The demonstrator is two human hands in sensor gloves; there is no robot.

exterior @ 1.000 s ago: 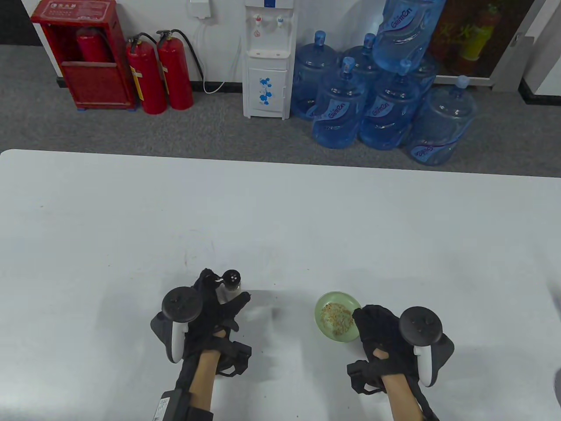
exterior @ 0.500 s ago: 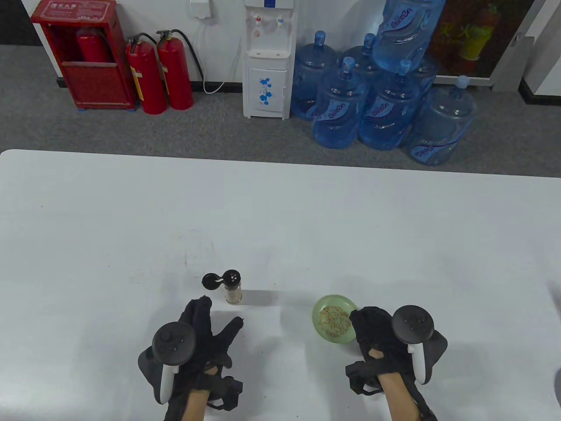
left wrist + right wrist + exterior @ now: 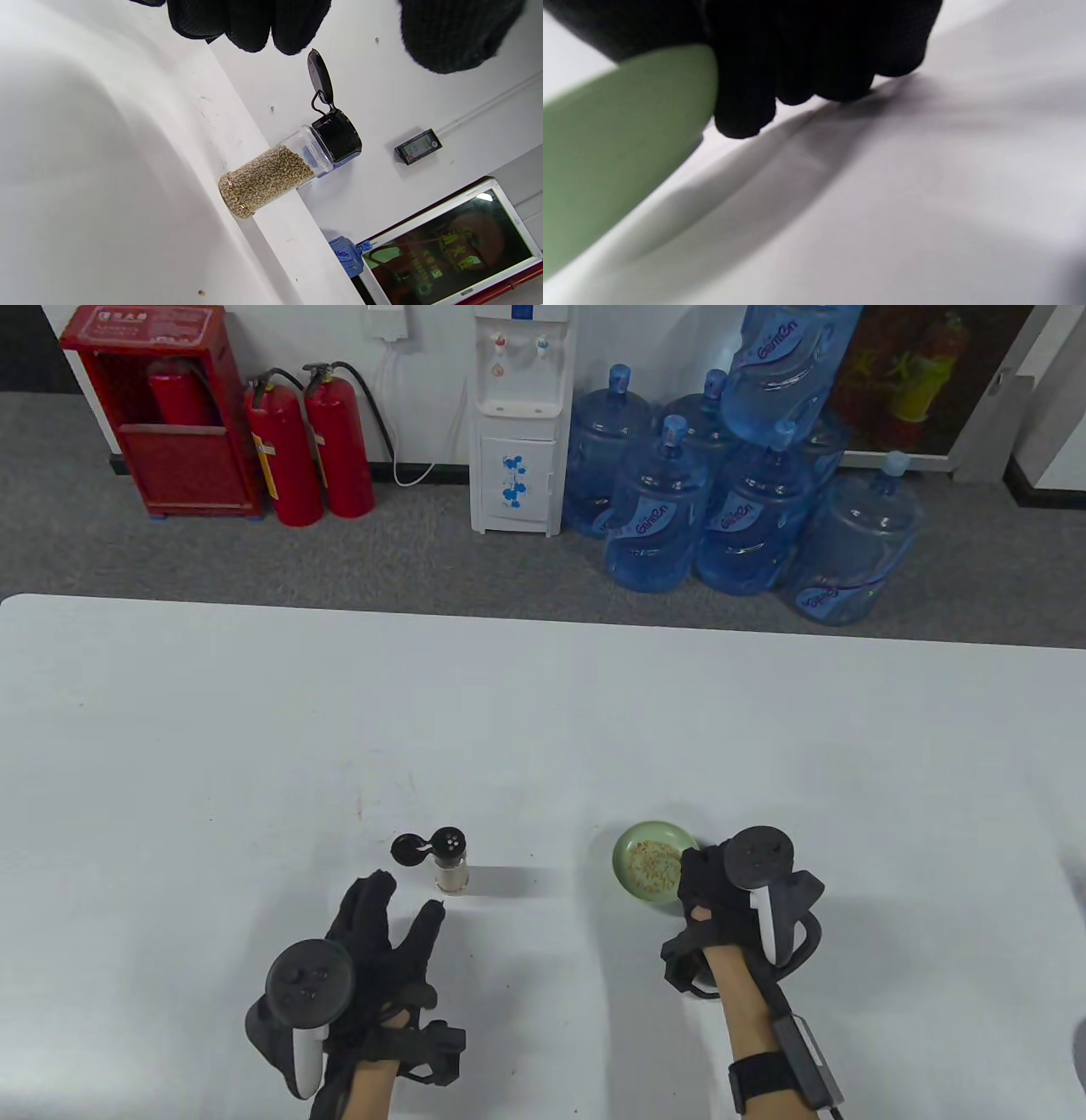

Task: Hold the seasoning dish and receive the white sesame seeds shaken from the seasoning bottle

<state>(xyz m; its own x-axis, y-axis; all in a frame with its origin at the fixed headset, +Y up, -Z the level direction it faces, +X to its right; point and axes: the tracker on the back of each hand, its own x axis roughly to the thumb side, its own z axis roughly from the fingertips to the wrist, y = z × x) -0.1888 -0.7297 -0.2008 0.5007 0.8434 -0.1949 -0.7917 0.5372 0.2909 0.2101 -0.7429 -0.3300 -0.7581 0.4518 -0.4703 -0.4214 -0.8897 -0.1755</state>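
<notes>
A small green seasoning dish [image 3: 632, 857] with sesame seeds in it sits at the table's front right. My right hand [image 3: 700, 878] grips its right rim; in the right wrist view the fingers [image 3: 780, 72] curl under the dish [image 3: 615, 140] just above the table. A clear seasoning bottle [image 3: 450, 864] of sesame seeds stands upright on the table, its black flip cap open to the left. It shows in the left wrist view [image 3: 271, 178] too. My left hand [image 3: 390, 912] is open, fingers spread, just in front of the bottle and not touching it.
The white table [image 3: 543, 712] stretches far back and to both sides. Beyond its far edge on the floor stand fire extinguishers [image 3: 310, 445], a water dispenser [image 3: 519, 424] and several blue water jugs [image 3: 730, 500].
My left hand let go of the bottle, which now stands on the table, and drew back toward me. My right hand moved the dish up and away from me.
</notes>
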